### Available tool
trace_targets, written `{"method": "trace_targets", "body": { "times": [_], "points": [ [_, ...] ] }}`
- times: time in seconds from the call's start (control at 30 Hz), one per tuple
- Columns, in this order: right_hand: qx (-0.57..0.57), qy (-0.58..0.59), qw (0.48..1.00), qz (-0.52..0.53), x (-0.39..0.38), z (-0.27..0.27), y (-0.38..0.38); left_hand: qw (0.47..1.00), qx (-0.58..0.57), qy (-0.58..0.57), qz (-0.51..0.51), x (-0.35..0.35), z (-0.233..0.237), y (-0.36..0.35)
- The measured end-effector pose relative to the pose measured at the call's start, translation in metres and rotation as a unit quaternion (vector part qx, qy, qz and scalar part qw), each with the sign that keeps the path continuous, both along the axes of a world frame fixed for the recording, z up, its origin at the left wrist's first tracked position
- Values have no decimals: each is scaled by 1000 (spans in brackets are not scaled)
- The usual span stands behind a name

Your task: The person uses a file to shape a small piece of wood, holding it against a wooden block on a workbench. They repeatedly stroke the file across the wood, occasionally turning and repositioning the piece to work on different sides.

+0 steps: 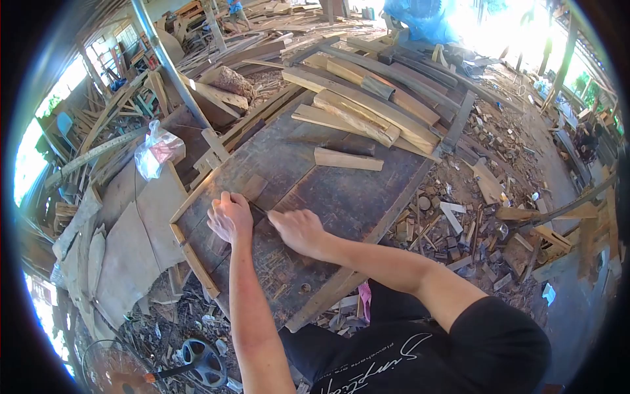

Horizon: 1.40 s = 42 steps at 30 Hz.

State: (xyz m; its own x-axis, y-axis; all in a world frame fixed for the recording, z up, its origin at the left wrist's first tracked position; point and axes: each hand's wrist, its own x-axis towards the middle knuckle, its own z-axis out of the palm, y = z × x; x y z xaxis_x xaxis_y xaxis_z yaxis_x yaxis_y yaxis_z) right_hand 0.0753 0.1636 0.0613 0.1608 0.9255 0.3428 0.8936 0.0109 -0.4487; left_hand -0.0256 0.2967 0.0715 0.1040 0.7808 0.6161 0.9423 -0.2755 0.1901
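Observation:
My left hand [231, 218] is closed, with its fingers curled, over the left part of a dark, worn wooden workbench [335, 197]. To its right my right hand [298, 230] makes a fist low over the bench top. A thin dark piece shows in the gap between the two hands, but its kind and what each hand grips are hidden. A small flat wood block [253, 188] lies just beyond my left hand. Farther along the bench rests a short pale wood offcut [348, 159].
Long boards [367, 108] are stacked at the bench's far end. A clear plastic bag [157, 152] hangs left of the bench, near a metal post [169, 62]. Wood scraps [453, 243] litter the ground to the right. A fan [203, 363] stands at lower left.

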Motion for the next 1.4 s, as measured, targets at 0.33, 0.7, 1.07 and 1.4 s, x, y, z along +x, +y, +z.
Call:
{"method": "trace_targets", "body": {
  "times": [0.33, 0.7, 1.07, 1.4],
  "points": [
    [61, -5, 998, 2, -5, -1, 52, 999, 12, -15, -36, -3, 1, 0],
    [-10, -94, 995, 16, 3, 9, 24, 997, 59, -43, 8, -7, -10, 0],
    [-88, -84, 993, 6, 3, 4, 4, 979, 11, -195, -59, -1, -25, 12],
    [-64, -127, 990, 8, 4, 4, 13, 979, 32, -197, -50, 0, -25, 8]
  ]
}}
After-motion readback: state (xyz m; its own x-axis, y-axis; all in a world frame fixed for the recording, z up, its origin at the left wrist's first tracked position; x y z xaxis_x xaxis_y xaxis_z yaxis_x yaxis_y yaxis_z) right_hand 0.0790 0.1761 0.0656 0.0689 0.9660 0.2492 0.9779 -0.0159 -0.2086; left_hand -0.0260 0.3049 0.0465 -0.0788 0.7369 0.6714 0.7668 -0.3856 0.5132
